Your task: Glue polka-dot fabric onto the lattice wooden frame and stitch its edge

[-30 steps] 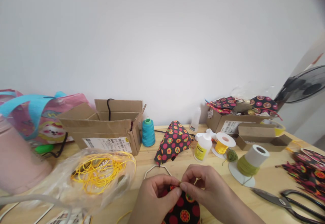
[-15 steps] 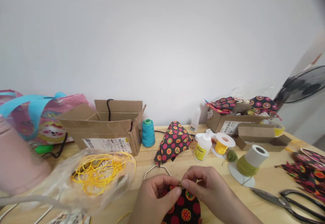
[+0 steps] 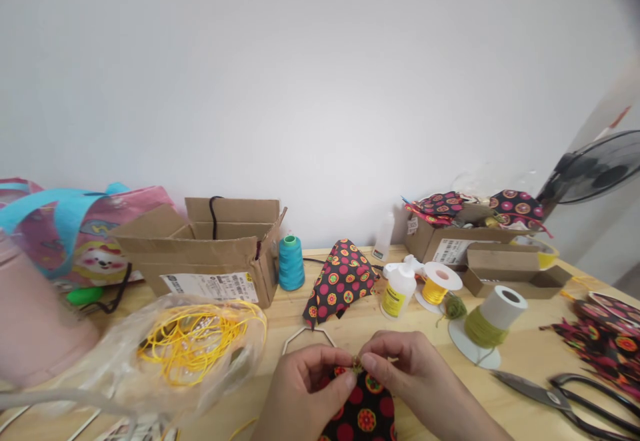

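Note:
My left hand [image 3: 306, 389] pinches the top edge of a dark fabric piece [image 3: 366, 420] printed with red dots and flowers. My right hand [image 3: 416, 373] is closed too, thumb and forefinger pinching at a small olive-gold loop or cord bit [image 3: 357, 364] on that edge. What exactly this little thing is, I cannot make out. The fingertips of both hands nearly meet there. Just behind the hands lies a pale angular frame [image 3: 310, 333], and beyond it a folded piece of the same printed fabric [image 3: 343, 281].
Black scissors [image 3: 560, 398], an olive cord spool [image 3: 487, 328], a yellow cord spool [image 3: 434, 291] and a glue bottle [image 3: 399, 291] stand to the right. Leftward are a plastic bag of yellow cord [image 3: 200, 341], a cardboard box [image 3: 210, 261] and a teal thread cone [image 3: 291, 264].
My right fingertips have drawn slightly away from the left ones, and more of the olive-gold bit shows between them. The fabric stays put.

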Demonstrator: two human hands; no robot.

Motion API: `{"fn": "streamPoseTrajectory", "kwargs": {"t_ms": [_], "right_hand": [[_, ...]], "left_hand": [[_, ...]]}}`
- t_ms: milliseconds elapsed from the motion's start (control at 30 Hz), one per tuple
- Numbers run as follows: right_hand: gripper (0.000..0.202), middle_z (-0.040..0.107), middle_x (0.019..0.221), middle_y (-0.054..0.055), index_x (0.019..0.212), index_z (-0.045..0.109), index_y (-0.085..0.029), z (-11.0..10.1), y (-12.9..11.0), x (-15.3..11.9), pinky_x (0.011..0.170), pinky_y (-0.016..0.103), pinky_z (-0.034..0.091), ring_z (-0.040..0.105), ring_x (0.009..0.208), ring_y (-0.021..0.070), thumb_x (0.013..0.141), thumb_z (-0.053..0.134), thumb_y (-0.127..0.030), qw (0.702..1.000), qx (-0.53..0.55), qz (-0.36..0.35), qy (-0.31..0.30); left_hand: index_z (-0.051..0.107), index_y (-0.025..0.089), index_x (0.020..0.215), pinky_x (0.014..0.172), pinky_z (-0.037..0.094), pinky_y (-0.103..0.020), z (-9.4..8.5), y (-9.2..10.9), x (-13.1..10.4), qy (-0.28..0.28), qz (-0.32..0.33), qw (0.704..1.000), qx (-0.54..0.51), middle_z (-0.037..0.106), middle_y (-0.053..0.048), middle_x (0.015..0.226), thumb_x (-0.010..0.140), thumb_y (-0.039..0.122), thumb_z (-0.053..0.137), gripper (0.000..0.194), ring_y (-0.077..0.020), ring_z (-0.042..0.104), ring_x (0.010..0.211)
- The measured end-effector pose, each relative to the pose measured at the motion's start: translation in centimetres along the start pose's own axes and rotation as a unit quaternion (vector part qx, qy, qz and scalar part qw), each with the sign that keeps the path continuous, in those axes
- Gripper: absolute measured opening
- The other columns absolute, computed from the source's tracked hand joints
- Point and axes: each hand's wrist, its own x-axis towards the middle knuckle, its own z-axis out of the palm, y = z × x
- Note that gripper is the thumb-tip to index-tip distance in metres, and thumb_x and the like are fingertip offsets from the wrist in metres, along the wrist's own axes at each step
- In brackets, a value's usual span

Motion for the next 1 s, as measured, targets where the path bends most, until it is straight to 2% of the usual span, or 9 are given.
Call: {"fn": "streamPoseTrajectory", "kwargs": {"t_ms": [300,467,567,767,867,1000], "right_hand": [[0.024,0.055,0.061,0.001,0.073,0.063,-0.013,0.6,-0.1,-0.1,0.047,0.021,0.035,0.045,0.052,0.0103,0.069,0.06,-0.036,1.0,0.005,0.027,-0.001],[0.029,0.058,0.065,0.002,0.076,0.064,-0.014,0.3,0.4,-0.1,0.054,0.022,0.037,0.049,0.059,0.0119,0.072,0.058,-0.042,0.998,0.051,0.006,-0.025],[0.033,0.055,0.063,0.0,0.076,0.064,-0.014,0.1,0.7,0.1,0.053,0.021,0.035,0.046,0.057,0.0105,0.073,0.056,-0.046,0.995,0.093,-0.005,-0.045],[0.031,0.055,0.068,0.0,0.079,0.063,-0.016,-0.2,0.7,0.2,0.052,0.02,0.035,0.045,0.059,0.0103,0.072,0.058,-0.046,0.993,0.114,-0.012,-0.031],[0.027,0.055,0.076,0.002,0.081,0.061,-0.018,-0.3,0.4,-0.1,0.055,0.021,0.039,0.049,0.065,0.0121,0.071,0.061,-0.043,0.991,0.128,-0.042,-0.004],[0.021,0.056,0.086,0.004,0.08,0.062,-0.021,-0.7,-0.3,-0.6,0.063,0.024,0.044,0.053,0.075,0.0157,0.072,0.06,-0.041,0.982,0.135,-0.125,0.032]], "left_hand": [[0.068,0.016,0.057,0.049,0.043,-0.02,0.0,0.3,0.0,0.004,0.0,1.0,0.011,0.067,0.001,0.052,0.05,0.017,0.069,0.007,-0.0118,0.057,0.049],[0.068,0.016,0.058,0.051,0.044,-0.022,0.0,0.2,0.0,-0.009,0.006,1.0,0.016,0.068,0.0,0.053,0.051,0.017,0.069,0.006,-0.0137,0.059,0.052],[0.068,0.017,0.057,0.053,0.045,-0.023,0.0,0.3,0.0,-0.002,0.009,1.0,0.013,0.069,0.0,0.055,0.051,0.015,0.067,0.007,-0.0145,0.06,0.054],[0.067,0.017,0.057,0.055,0.046,-0.025,-0.1,0.3,0.0,0.013,0.009,1.0,0.019,0.07,-0.001,0.056,0.05,0.015,0.067,0.007,-0.016,0.061,0.056],[0.067,0.017,0.056,0.054,0.046,-0.026,-0.1,0.2,0.0,0.019,0.007,1.0,0.023,0.069,-0.001,0.055,0.049,0.017,0.068,0.007,-0.0163,0.061,0.054],[0.067,0.017,0.057,0.055,0.046,-0.026,-0.1,0.3,0.0,0.024,0.005,0.999,0.028,0.069,-0.002,0.056,0.049,0.016,0.068,0.008,-0.0169,0.061,0.055]]}}
